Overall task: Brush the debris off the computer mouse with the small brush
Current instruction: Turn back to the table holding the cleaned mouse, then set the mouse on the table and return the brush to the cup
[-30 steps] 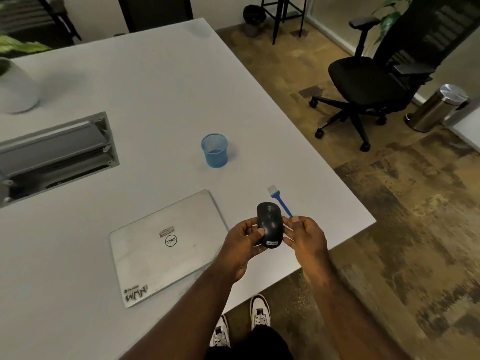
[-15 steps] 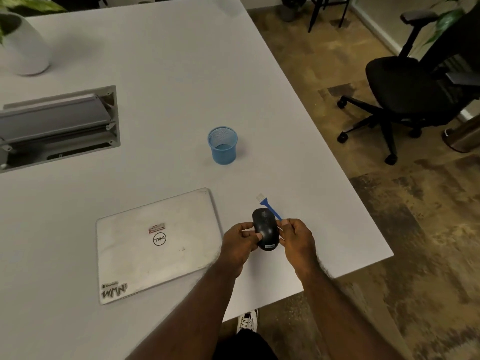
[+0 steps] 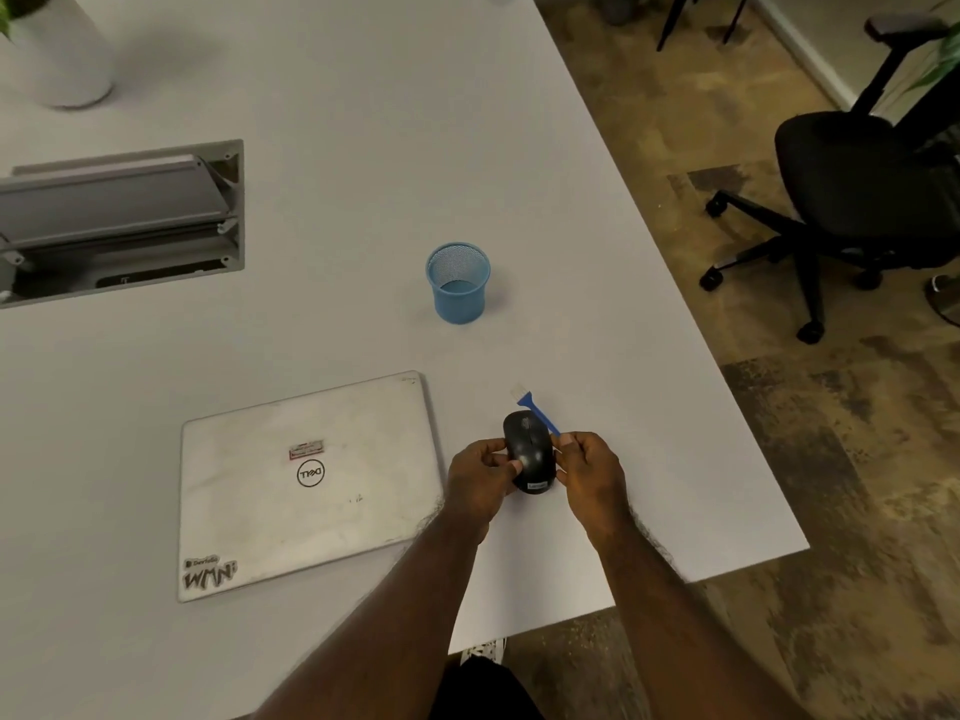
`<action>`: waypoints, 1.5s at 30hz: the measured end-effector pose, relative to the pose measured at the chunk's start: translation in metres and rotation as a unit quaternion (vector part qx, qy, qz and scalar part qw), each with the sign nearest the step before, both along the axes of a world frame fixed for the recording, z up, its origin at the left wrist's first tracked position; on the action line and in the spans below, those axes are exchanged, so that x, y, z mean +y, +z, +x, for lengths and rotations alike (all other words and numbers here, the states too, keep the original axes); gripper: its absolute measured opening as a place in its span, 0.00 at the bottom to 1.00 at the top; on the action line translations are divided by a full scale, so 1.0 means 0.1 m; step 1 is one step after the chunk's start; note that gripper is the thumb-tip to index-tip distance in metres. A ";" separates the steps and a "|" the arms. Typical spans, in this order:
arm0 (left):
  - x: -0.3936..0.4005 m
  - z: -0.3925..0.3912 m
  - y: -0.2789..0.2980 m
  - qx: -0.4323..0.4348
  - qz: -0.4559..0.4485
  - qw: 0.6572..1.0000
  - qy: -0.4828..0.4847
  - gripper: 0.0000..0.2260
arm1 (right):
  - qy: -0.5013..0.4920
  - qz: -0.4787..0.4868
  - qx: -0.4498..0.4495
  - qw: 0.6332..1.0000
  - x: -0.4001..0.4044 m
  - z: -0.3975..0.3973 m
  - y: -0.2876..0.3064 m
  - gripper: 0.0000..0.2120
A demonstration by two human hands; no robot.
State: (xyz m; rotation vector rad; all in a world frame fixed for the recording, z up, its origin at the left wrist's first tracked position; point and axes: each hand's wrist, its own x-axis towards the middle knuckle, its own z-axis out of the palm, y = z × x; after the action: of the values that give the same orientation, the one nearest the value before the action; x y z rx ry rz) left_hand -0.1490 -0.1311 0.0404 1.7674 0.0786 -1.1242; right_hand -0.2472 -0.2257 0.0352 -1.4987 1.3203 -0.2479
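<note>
A black computer mouse is held just above the white table, near its front right corner. My left hand grips the mouse's left side with thumb and fingers. My right hand is against the mouse's right side and pinches the end of the small blue brush handle. The brush's white bristles point away from me, beyond the front of the mouse and clear of its top. I cannot make out any debris on the mouse.
A closed silver laptop lies left of my hands. A blue mesh cup stands further back. A cable box is sunk into the table at the left, with a white plant pot behind it. A black office chair stands on the floor to the right.
Both hands, with the mouse and brush, have drifted slightly left towards the laptop. The camera has tilted down and closer. The grips look the same.
</note>
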 end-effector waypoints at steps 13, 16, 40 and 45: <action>-0.09 0.00 -0.14 -0.040 0.034 0.998 -0.019 0.14 | 0.026 -0.004 0.017 0.999 -0.06 0.05 -0.12 0.08; -0.11 0.01 -0.15 -0.043 0.039 0.998 -0.025 0.14 | 0.032 -0.011 0.018 0.999 -0.07 0.05 -0.12 0.09; 0.63 1.01 -0.21 -0.529 0.294 0.742 -0.288 0.29 | 0.052 -0.243 -0.084 0.965 -0.75 1.12 0.69 0.07; 0.72 1.19 -0.31 -0.520 0.300 0.733 -0.320 0.31 | 0.096 -0.312 -0.058 0.944 -0.83 1.53 0.76 0.11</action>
State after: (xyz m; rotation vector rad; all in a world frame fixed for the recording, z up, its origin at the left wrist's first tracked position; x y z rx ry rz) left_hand -0.0303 -0.0595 0.0092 2.9180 -1.0274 -0.3453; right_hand -0.0938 -0.3085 0.1108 -2.0905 1.0323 -0.6630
